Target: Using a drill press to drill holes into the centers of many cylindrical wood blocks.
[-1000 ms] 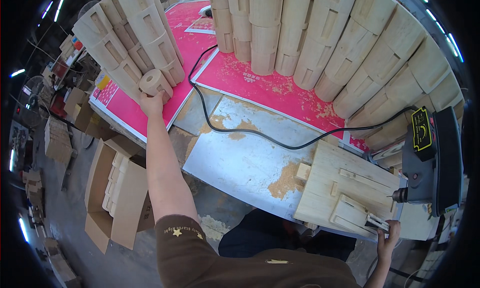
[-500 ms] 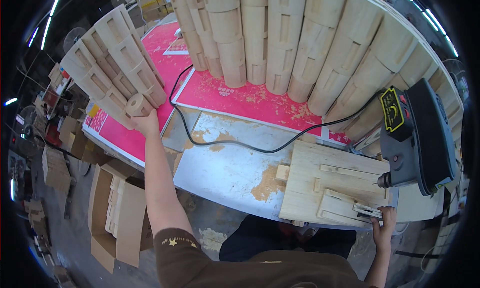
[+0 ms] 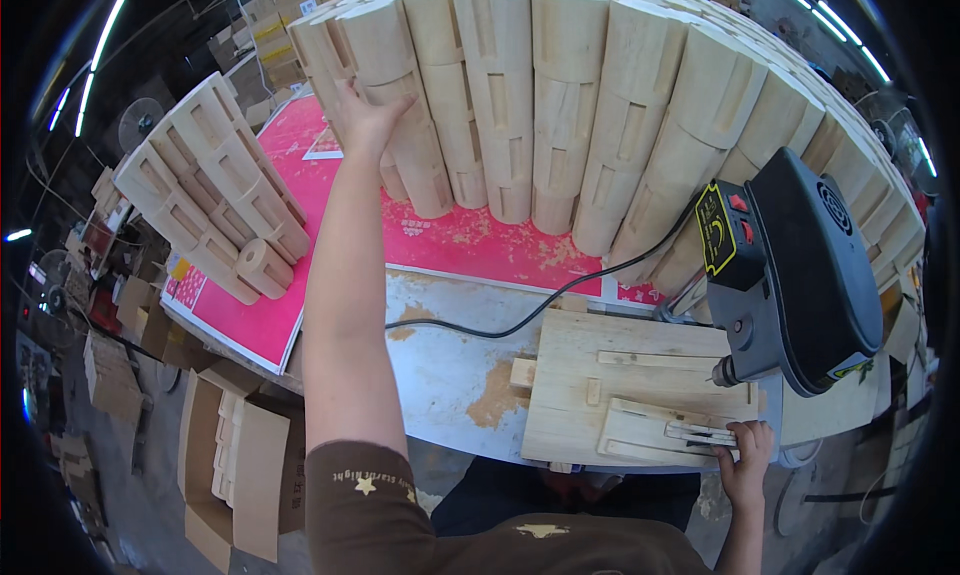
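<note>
My left hand (image 3: 368, 123) reaches forward to the left end of the tall stacked rows of pale wooden cylinders (image 3: 430, 140). Its thumb and fingers are spread against a slotted cylinder, and part of the fingertips is hidden. At the lower right, my right hand (image 3: 745, 460) is closed on the end of a metal toggle clamp (image 3: 700, 434). That clamp sits on a wooden jig board (image 3: 570, 395) with strips fixed to it. Beside the board stands a grey-black bench drill (image 3: 815, 265), its chuck over the board's right side. A short cylinder with a hole in its top (image 3: 265, 265) stands alone on the left.
A separate group of stacked slotted cylinders (image 3: 215, 175) stands on the pink sheet (image 3: 250, 320) at left. The drill's black cable (image 3: 500, 332) crosses the white tabletop, where sawdust (image 3: 495, 400) lies. An opened cardboard box (image 3: 262, 475) with wooden pieces is on the floor.
My left hand has let go of the short holed cylinder at the left group and moved right and forward to the big stack. My right hand stays on the clamp. The view has shifted.
</note>
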